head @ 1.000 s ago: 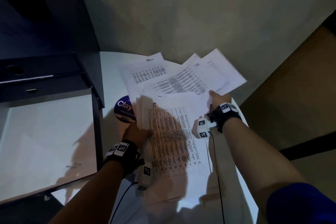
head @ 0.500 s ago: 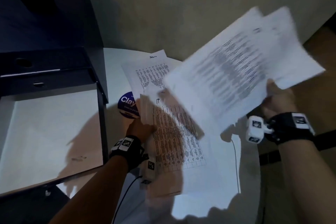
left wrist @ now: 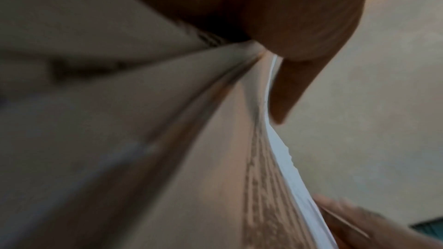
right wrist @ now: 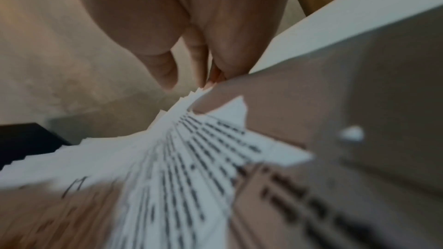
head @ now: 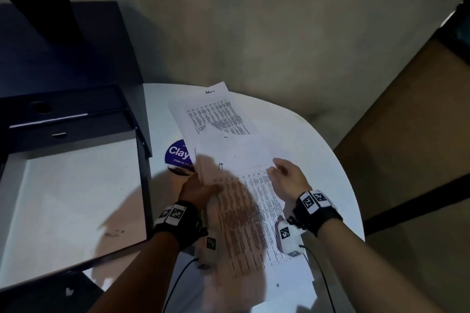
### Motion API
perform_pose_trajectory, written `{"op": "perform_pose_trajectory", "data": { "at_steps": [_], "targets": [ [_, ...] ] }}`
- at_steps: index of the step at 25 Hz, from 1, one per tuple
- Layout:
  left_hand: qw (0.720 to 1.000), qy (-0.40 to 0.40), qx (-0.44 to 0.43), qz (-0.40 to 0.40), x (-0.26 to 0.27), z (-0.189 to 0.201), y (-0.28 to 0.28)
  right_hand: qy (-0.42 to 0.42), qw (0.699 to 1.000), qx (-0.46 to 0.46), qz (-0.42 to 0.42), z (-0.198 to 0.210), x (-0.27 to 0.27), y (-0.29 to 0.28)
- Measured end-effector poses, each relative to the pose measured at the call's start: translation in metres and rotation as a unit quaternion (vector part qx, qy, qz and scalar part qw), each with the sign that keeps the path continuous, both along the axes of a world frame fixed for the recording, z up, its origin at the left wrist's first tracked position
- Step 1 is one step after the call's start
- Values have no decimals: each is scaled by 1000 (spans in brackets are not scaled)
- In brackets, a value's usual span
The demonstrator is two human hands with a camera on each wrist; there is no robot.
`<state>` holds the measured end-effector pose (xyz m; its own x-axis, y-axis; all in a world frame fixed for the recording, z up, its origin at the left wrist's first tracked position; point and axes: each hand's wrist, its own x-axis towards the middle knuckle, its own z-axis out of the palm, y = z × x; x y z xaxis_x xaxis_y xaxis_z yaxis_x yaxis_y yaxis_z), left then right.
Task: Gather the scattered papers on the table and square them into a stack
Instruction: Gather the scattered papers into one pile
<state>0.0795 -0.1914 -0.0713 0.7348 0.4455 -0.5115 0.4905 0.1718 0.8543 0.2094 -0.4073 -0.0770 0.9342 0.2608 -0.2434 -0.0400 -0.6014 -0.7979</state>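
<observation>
The fanned sheets that the right hand [head: 288,180] held up in the air half a second ago now lie on the pile [head: 244,157]. They have left the table's [head: 312,150] far right, and the hand is down at the pile's right edge.

Right of the right hand [head: 288,178]: bare table [head: 320,160], open out to its curved edge. Between the hands: paper stack [head: 249,157] fills the gap. Left of the left hand [head: 197,190]: dark cabinet [head: 101,99] blocks that side. Blue disc [head: 178,154] just beyond the left hand; loose sheet [head: 216,114] farther ahead.
</observation>
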Motion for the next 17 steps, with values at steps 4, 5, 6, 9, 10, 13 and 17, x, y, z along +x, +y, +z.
{"op": "perform_pose_trajectory", "data": {
  "at_steps": [4,5,6,9,10,13,17],
  "targets": [
    [997,-38,63,-28,0,13,-9,53,992,110,-37,-3,-9,-20],
    [996,-64,54,-31,2,19,-11,85,981,158,-73,-1,-12,-26],
    [994,-83,55,-39,7,24,-10,110,968,202,-104,1,-14,-36],
    [991,-111,55,-51,24,40,-15,124,949,238,-164,8,-16,-65],
    [992,-111,26,-52,29,44,-17,132,945,254,-159,6,-15,-77],
    [981,-150,-83,-91,47,51,-26,180,943,264,-94,4,-20,-99],
    [940,-1,217,-263,69,27,-22,173,943,252,-133,-6,-25,-109]
  ]
}}
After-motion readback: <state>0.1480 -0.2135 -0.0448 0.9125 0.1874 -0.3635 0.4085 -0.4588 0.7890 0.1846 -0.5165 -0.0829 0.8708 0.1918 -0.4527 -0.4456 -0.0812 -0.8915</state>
